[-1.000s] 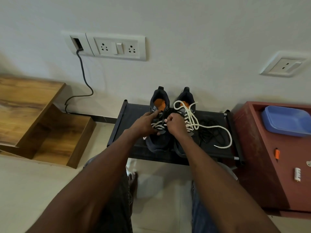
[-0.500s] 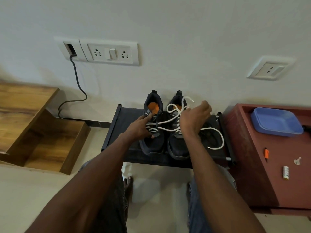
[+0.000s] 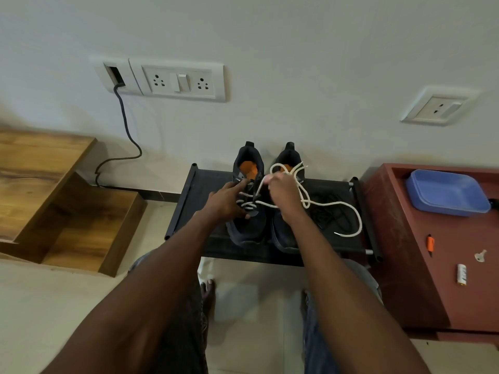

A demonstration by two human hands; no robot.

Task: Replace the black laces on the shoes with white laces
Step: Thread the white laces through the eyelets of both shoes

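Note:
Two dark shoes with orange insoles stand side by side on a low black rack (image 3: 186, 201). The left shoe (image 3: 247, 230) has white lace crossed through its lower eyelets. My left hand (image 3: 226, 201) grips that shoe's upper by the eyelets. My right hand (image 3: 283, 193) pinches a strand of the white lace (image 3: 343, 205) above the right shoe (image 3: 286, 241). The lace's loose end trails in a loop to the right across the rack. A heap of black laces (image 3: 332, 214) lies on the rack beside the right shoe.
A red cabinet (image 3: 405, 252) at the right carries a blue tray (image 3: 448, 191), a key, a battery and a small orange item. Wooden steps (image 3: 67, 201) stand at the left. A cable hangs from the wall sockets. My bare feet are under the rack's front edge.
My right hand, which had pulled the white lace up and to the right, has come back toward the left shoe. The left hand stays on that shoe.

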